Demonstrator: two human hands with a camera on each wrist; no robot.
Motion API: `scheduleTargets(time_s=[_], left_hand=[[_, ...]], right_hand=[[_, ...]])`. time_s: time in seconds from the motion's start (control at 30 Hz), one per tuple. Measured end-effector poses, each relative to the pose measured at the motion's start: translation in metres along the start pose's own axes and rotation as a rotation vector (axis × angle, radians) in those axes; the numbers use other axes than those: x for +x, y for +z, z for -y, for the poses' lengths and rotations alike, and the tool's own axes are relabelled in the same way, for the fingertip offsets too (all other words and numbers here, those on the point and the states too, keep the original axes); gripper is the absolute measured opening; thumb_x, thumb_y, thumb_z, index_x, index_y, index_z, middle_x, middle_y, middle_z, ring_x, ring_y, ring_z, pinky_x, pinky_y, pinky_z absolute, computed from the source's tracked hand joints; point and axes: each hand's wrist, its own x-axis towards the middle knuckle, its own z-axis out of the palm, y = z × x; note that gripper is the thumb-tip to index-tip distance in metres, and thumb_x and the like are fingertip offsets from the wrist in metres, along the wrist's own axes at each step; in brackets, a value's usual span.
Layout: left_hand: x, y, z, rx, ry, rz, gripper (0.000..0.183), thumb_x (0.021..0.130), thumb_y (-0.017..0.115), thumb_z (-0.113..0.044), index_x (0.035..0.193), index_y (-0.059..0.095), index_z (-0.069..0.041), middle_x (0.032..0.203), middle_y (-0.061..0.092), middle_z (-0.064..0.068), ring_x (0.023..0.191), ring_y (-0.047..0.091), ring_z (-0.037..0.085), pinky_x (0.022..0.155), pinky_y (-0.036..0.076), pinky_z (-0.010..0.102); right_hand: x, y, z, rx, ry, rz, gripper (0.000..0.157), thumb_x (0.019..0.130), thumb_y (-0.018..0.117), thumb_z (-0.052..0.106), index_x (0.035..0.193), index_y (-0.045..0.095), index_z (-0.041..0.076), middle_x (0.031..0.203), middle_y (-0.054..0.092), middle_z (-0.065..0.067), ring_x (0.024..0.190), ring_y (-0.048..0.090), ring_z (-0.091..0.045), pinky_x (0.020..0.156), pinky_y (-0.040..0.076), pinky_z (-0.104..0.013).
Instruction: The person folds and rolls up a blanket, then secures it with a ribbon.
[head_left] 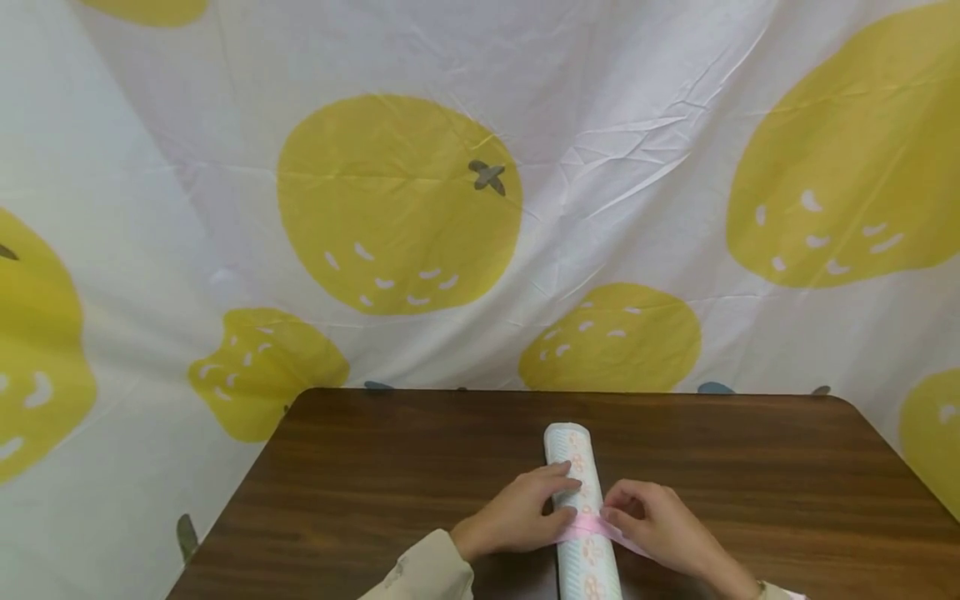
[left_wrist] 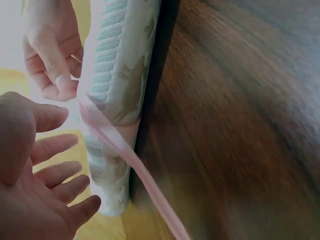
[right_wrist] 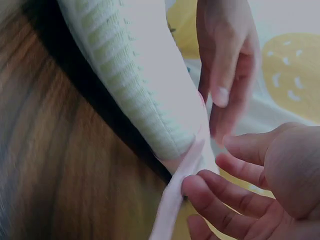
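Note:
A long white roll point(head_left: 592, 575) with pale blue ribbed stripes and orange flower prints lies lengthwise on the table. Round its middle goes a pink ribbon point(head_left: 587, 526), crossed on top, with tails running off to both sides. My left hand point(head_left: 525, 508) lies over the roll's left side, fingers extended and thumb close to the crossing. From the right, my right hand point(head_left: 663, 525) reaches the ribbon with loosely bent fingers. In the right wrist view, a fingertip point(right_wrist: 192, 186) of that hand touches the ribbon tail, and the thumb stands apart from it.
The dark wood-grain table point(head_left: 390, 467) has rounded far corners. Behind it hangs a white cloth point(head_left: 637, 125) printed with large yellow fruits, close to the table's far edge.

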Motion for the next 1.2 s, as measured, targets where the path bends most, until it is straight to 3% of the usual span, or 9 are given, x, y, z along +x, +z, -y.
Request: scheduleTargets(time_s=[0.13,0.37,0.6,0.73,0.87,1.0,1.2], left_hand=[[0.004,0.005,-0.002,-0.017,-0.058,0.024,0.038,0.092,0.053,-0.028,0.127,0.058,-0.012,0.142,0.043,0.013,0.129,0.041,0.026,0.104,0.036,0.037],[0.005,0.009,-0.003,0.0,-0.094,0.042,0.037,0.092,0.053,-0.029,0.126,0.059,-0.016,0.142,0.042,0.011,0.13,0.04,0.025,0.103,0.037,0.038],[0.004,0.01,-0.002,0.008,-0.073,0.026,0.036,0.092,0.054,-0.028,0.125,0.059,-0.015,0.142,0.043,0.011,0.13,0.04,0.024,0.103,0.037,0.036],[0.004,0.01,-0.001,0.014,-0.066,0.032,0.038,0.091,0.055,-0.031,0.126,0.059,-0.015,0.142,0.043,0.012,0.13,0.04,0.025,0.103,0.037,0.036],[0.004,0.01,-0.001,0.019,-0.062,0.052,0.043,0.089,0.059,-0.034,0.127,0.058,-0.015,0.143,0.042,0.012,0.13,0.039,0.026,0.103,0.037,0.036],[0.004,0.01,-0.001,0.041,-0.056,0.063,0.048,0.086,0.063,-0.037,0.128,0.057,-0.015,0.143,0.041,0.012,0.13,0.039,0.026,0.102,0.038,0.036],[0.006,0.012,-0.002,0.081,-0.082,0.053,0.052,0.083,0.065,-0.044,0.127,0.057,-0.018,0.143,0.041,0.009,0.129,0.041,0.024,0.097,0.042,0.038]], right_hand=[[0.002,0.005,-0.002,0.085,0.096,0.033,0.013,0.086,0.066,0.024,0.086,0.063,0.012,0.077,0.062,0.0,0.061,0.056,-0.006,0.05,0.047,-0.023],[0.002,0.012,-0.002,0.073,0.106,-0.001,0.012,0.084,0.068,0.02,0.085,0.06,0.011,0.072,0.059,0.002,0.059,0.05,-0.005,0.05,0.043,-0.022],[0.001,0.014,0.001,0.181,0.117,0.068,0.013,0.083,0.068,0.012,0.091,0.058,0.008,0.069,0.058,0.0,0.053,0.048,-0.004,0.044,0.04,-0.02],[-0.002,0.015,-0.001,0.137,0.074,0.06,0.014,0.083,0.069,0.016,0.093,0.06,0.01,0.07,0.056,0.002,0.055,0.047,-0.002,0.044,0.04,-0.02],[-0.004,0.016,-0.004,0.048,-0.024,0.042,0.014,0.082,0.071,0.019,0.091,0.06,0.015,0.073,0.053,0.005,0.059,0.047,0.0,0.047,0.042,-0.021],[-0.001,0.017,-0.006,-0.021,-0.097,0.051,0.014,0.08,0.071,0.014,0.082,0.058,0.016,0.073,0.05,0.007,0.062,0.045,0.001,0.051,0.041,-0.02],[0.006,0.015,-0.002,-0.011,-0.071,0.095,0.015,0.08,0.066,0.004,0.077,0.058,0.016,0.076,0.05,0.005,0.067,0.046,-0.001,0.056,0.042,-0.02]])
